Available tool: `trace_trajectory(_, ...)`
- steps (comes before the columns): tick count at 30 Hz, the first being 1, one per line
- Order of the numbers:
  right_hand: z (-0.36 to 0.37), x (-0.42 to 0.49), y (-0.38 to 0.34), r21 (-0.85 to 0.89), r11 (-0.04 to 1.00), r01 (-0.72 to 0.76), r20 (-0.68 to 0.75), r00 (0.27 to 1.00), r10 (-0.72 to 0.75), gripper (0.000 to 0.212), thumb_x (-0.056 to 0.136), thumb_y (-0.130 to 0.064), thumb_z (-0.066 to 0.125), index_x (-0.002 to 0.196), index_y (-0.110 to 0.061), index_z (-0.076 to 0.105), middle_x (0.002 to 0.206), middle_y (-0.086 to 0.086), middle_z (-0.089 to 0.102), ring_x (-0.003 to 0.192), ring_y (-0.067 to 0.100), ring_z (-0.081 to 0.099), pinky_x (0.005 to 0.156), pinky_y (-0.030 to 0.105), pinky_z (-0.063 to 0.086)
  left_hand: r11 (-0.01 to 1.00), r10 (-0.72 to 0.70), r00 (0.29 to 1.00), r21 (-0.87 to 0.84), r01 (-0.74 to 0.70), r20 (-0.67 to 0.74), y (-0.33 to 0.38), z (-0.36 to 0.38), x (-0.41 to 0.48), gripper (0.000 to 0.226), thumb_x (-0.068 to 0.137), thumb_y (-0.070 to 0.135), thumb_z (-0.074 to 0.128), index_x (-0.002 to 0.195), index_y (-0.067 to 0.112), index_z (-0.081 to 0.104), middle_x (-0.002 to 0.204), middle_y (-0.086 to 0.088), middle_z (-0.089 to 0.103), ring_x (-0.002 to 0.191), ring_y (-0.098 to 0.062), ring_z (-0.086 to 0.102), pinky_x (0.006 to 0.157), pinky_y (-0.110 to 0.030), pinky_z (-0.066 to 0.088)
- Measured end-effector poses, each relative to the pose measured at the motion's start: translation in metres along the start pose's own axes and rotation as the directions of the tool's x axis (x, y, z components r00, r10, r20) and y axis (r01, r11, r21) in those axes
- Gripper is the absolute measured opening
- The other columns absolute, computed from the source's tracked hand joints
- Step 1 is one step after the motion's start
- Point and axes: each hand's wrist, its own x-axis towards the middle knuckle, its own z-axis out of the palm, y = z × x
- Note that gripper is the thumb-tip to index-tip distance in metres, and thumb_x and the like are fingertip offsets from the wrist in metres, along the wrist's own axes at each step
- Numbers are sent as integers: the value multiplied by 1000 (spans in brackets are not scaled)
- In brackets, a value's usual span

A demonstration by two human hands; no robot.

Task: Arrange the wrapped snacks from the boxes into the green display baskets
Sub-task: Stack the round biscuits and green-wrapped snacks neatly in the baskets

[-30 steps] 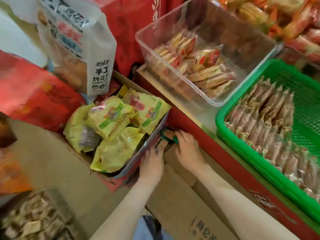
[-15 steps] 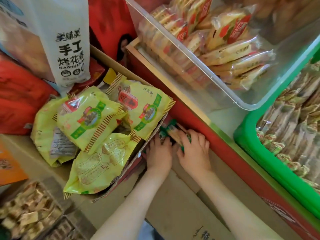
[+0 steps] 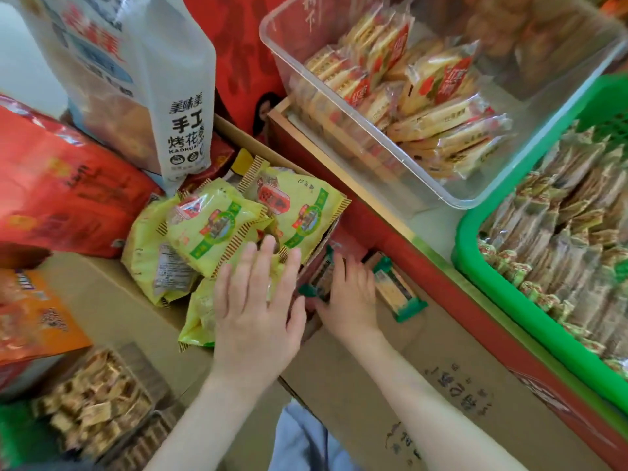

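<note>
white bag [image 3: 159,96] reads 手工, KAOHUAJUA | snack [image 3: 397,294] long axis up-left to down-right | left hand [image 3: 258,311] fingers spread, released | right hand [image 3: 351,300] grasps second snack [image 3: 317,280]

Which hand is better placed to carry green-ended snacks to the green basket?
Right: the right hand grips green-ended snacks on the green basket's side; the left hand lies open over the yellow bags.

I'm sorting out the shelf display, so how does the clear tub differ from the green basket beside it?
The clear tub has solid see-through walls; the green basket is opaque with a mesh wall. The tub holds loosely piled red-and-yellow packs; the basket holds tight rows of brownish snacks with green ends. Both hold wrapped snacks on the counter.
</note>
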Motion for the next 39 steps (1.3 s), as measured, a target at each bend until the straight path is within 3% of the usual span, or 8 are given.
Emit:
trace_trajectory(4,22,26,-9,-385,922,-38,198,972,123,106,80,-81,34,152,-10,3,157,16,13,145,34,9,112,57,-14,981,-185,977,78,178,104,-42,-9,3,69,90,51,43,144,7,41,149,-24,32,141,-38,24,115,-56,13)
trace_trajectory(9,35,48,-12,-539,842,-6,265,948,176,116,74,-86,35,152,-10,-5,157,20,12,145,36,11,109,62,-16,991,-130,979,0,132,158,-54,6,4,78,90,57,36,148,7,23,153,-23,23,144,-37,15,116,-55,15)
trace_trajectory(17,16,39,-14,-171,977,-130,63,988,143,90,73,-58,67,141,-18,24,137,15,33,128,34,30,108,46,24,993,-117,988,3,117,104,-60,12,2,76,89,55,42,145,7,26,149,-24,29,141,-39,23,109,-61,26)
trace_trajectory(21,-4,19,-8,48,994,-94,-24,995,95,88,73,-39,72,144,-22,22,145,11,21,136,30,17,112,46,18,990,-142,987,-7,143,75,-59,13,2,73,89,53,43,143,7,29,147,-24,31,140,-38,23,110,-61,25)
trace_trajectory(24,-20,1,19,-57,997,-46,-2,999,46,82,78,-29,68,146,-23,24,154,11,12,143,29,5,115,51,14,988,-153,986,-10,154,65,-56,15,3,72,88,52,43,142,6,31,147,-25,32,140,-39,23,110,-60,24)
trace_trajectory(29,-28,-16,58,-72,997,-31,271,961,49,71,84,-38,65,145,-35,31,158,0,-22,142,20,-28,117,55,-4,988,-151,986,40,148,74,-53,19,5,72,89,51,42,143,4,33,147,-27,30,140,-40,24,114,-58,16)
trace_trajectory(34,-29,-23,61,234,954,-186,32,982,184,34,87,-41,64,115,-22,62,159,0,12,141,20,6,111,49,21,990,-138,984,46,134,111,-53,17,5,72,89,51,41,142,2,36,146,-24,34,139,-38,26,114,-57,17)
trace_trajectory(39,-19,-35,55,235,945,-227,11,973,231,88,77,2,67,149,-15,20,159,5,2,140,28,7,113,47,22,990,-135,984,47,130,115,-53,18,4,71,90,51,39,142,3,37,146,-23,36,138,-36,27,114,-56,18)
